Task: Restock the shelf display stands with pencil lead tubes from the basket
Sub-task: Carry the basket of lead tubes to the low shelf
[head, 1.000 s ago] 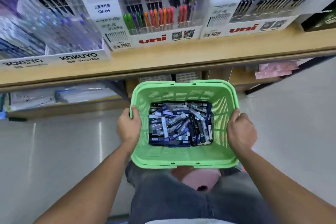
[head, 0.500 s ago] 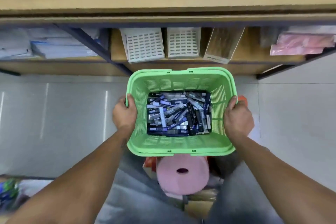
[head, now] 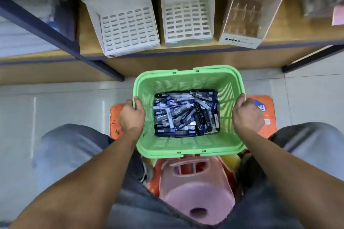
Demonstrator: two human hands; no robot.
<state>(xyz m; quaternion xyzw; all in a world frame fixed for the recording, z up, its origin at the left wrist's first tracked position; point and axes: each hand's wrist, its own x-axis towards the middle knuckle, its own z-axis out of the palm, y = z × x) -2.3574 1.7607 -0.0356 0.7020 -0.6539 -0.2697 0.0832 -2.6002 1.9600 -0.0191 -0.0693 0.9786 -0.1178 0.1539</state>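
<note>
Basket in both hands, low in front of the bottom shelf; restock proper not begun.

Left hand [head: 132, 115] grips the left rim of the green basket [head: 188, 80], fingers curled over the edge; right hand [head: 248, 115] grips the right rim the same way. Pencil lead tubes [head: 186, 113] lie in a loose heap on the basket floor, none picked out yet. On the shelf at far centre stand two white slotted display stands [head: 130, 31], slots apparently empty, w/ a clear stand marked MONO [head: 242, 20] to their right. Judged step: getting the basket into reach. Next calls for setting it down somewhere steady, poss. on the orange crate [head: 268, 109] under it, freeing a hand to pinch single tubes & slot them.
</note>
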